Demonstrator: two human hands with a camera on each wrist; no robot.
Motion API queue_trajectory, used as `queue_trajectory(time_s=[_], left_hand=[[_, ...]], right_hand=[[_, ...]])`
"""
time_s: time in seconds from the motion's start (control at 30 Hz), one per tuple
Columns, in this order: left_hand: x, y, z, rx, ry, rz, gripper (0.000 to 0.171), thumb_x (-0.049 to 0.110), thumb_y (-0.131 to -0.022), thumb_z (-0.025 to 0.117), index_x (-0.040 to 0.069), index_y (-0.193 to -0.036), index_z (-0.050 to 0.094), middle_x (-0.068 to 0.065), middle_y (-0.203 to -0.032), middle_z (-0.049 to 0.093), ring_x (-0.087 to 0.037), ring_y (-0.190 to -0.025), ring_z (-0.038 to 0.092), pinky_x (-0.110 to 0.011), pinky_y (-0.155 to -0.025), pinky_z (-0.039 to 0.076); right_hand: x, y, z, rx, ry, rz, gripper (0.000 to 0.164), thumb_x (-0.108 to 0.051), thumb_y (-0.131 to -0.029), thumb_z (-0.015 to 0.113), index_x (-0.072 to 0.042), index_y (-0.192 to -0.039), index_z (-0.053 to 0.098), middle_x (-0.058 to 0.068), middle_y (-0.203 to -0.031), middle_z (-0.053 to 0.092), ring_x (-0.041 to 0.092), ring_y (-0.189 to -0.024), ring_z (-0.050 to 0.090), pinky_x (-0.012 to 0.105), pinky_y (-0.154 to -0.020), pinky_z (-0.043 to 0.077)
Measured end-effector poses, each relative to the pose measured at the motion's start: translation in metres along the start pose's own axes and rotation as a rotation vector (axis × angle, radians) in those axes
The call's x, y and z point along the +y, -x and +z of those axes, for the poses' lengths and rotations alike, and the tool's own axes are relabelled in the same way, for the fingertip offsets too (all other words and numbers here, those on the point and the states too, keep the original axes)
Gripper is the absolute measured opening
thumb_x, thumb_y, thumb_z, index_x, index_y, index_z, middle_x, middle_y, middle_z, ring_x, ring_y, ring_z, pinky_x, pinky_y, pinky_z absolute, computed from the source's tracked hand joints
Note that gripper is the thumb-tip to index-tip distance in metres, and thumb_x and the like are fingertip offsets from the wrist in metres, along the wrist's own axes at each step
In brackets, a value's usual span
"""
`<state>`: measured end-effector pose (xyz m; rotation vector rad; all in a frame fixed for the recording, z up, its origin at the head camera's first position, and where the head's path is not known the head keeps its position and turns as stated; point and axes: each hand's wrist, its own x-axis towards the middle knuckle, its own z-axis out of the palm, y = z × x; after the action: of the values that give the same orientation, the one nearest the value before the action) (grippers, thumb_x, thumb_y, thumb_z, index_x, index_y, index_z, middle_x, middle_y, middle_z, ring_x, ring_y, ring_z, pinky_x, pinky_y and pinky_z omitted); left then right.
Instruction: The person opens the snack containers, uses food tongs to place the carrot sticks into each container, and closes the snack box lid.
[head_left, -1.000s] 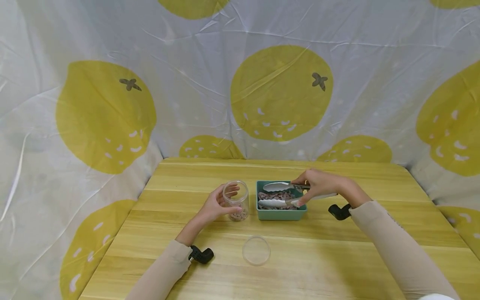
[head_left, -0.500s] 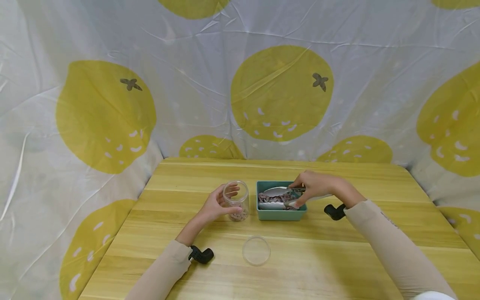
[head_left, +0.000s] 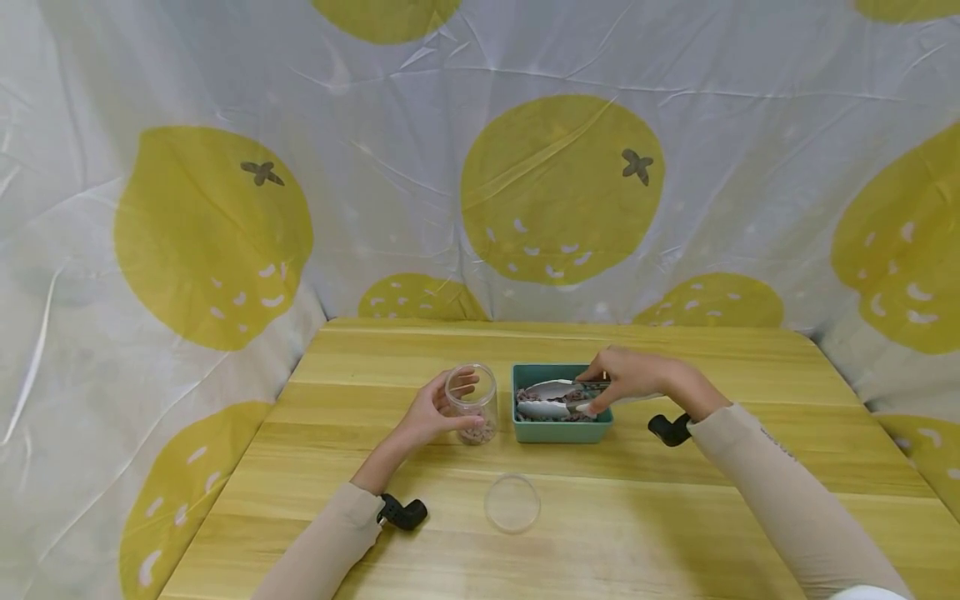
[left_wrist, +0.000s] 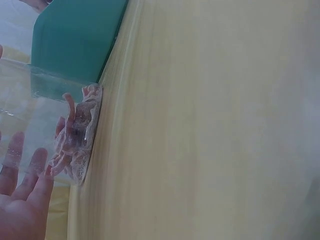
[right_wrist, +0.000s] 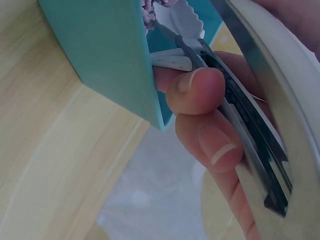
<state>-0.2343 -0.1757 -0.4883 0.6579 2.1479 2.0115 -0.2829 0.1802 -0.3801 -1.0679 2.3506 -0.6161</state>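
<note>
My left hand [head_left: 426, 419] holds a clear plastic jar [head_left: 489, 406] upright on the table, thumb across its front and fingers behind. Pinkish strips that look like shredded meat [left_wrist: 75, 137] lie at the jar's bottom. Just right of it stands a teal rectangular box [head_left: 562, 432] containing more of these strips [right_wrist: 148, 14]. My right hand [head_left: 636, 375] grips metal tongs [head_left: 546, 409] from above, fingers on one arm and thumb on the other. Both scalloped, pale tips reach down into the box among the strips, a small gap between them.
A clear round lid [head_left: 512, 503] lies flat on the wooden table [head_left: 420, 550], in front of the jar and box. A lemon-print curtain [head_left: 390, 167] hangs behind and at both sides. Each wrist bears a black camera [head_left: 405, 513].
My right hand has lowered the tongs into the box, shifting slightly left, and their two tips have come closer together. My left hand and the jar stay in place.
</note>
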Motion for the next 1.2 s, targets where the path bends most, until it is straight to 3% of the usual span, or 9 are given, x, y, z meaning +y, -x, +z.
queue_trajectory(time_s=[0.07, 0.13, 0.37, 0.57, 0.9, 1.03, 1.2], left_hand=[[0.000, 0.001, 0.000, 0.000, 0.004, 0.000, 0.075, -0.007, -0.081, 0.079, -0.003, -0.146, 0.042, -0.034, -0.146, 0.042, -0.048, -0.136, 0.039, -0.058, -0.112, 0.031], [0.001, 0.001, 0.000, -0.002, 0.004, 0.002, 0.074, -0.007, -0.081, 0.079, -0.002, -0.146, 0.043, -0.034, -0.145, 0.042, -0.048, -0.136, 0.039, -0.058, -0.111, 0.032], [0.002, 0.002, 0.000, -0.003, 0.009, -0.013, 0.076, -0.008, -0.081, 0.078, -0.001, -0.147, 0.042, -0.032, -0.147, 0.041, -0.048, -0.136, 0.039, -0.055, -0.111, 0.034], [0.001, 0.001, 0.000, -0.006, 0.003, -0.013, 0.077, -0.008, -0.081, 0.078, -0.004, -0.147, 0.040, -0.032, -0.147, 0.041, -0.047, -0.136, 0.039, -0.055, -0.111, 0.034], [-0.001, 0.000, -0.001, 0.007, 0.003, -0.018, 0.074, -0.005, -0.080, 0.080, 0.005, -0.145, 0.046, -0.031, -0.146, 0.043, -0.046, -0.136, 0.040, -0.056, -0.111, 0.033], [0.000, 0.001, -0.001, 0.008, 0.004, -0.019, 0.073, -0.005, -0.081, 0.080, 0.007, -0.145, 0.047, -0.031, -0.146, 0.042, -0.046, -0.136, 0.040, -0.057, -0.112, 0.033], [0.000, 0.001, -0.001, 0.009, -0.009, -0.012, 0.074, -0.005, -0.081, 0.080, 0.006, -0.146, 0.046, -0.031, -0.146, 0.043, -0.045, -0.136, 0.041, -0.056, -0.112, 0.033]], right_hand=[[-0.001, 0.001, 0.000, 0.002, 0.007, -0.010, 0.054, -0.025, -0.088, 0.078, 0.009, -0.128, 0.063, 0.017, -0.098, 0.072, 0.007, -0.045, 0.015, 0.025, -0.052, 0.029], [-0.001, 0.001, 0.000, 0.006, 0.016, -0.026, 0.053, -0.024, -0.089, 0.077, 0.010, -0.128, 0.062, 0.022, -0.120, 0.067, 0.007, -0.045, 0.017, 0.026, -0.053, 0.032], [0.002, 0.000, -0.001, 0.011, 0.026, -0.053, 0.052, -0.023, -0.090, 0.076, 0.010, -0.128, 0.062, 0.024, -0.126, 0.064, 0.005, -0.045, 0.021, 0.027, -0.062, 0.040], [0.002, 0.002, -0.003, 0.017, 0.040, -0.069, 0.053, -0.024, -0.091, 0.076, 0.010, -0.128, 0.062, 0.024, -0.125, 0.064, 0.006, -0.046, 0.023, 0.028, -0.060, 0.039], [0.001, 0.009, -0.008, 0.034, 0.007, -0.067, 0.051, -0.022, -0.091, 0.075, 0.008, -0.129, 0.062, 0.024, -0.127, 0.063, 0.006, -0.048, 0.029, 0.027, -0.056, 0.038], [0.000, 0.014, -0.010, 0.049, 0.012, -0.075, 0.051, -0.023, -0.091, 0.076, 0.008, -0.128, 0.063, 0.024, -0.126, 0.063, 0.008, -0.064, 0.051, 0.027, -0.061, 0.041], [0.002, 0.020, -0.013, 0.064, -0.013, -0.069, 0.051, -0.024, -0.091, 0.075, 0.008, -0.129, 0.062, 0.024, -0.127, 0.063, 0.006, -0.058, 0.044, 0.027, -0.058, 0.039]])
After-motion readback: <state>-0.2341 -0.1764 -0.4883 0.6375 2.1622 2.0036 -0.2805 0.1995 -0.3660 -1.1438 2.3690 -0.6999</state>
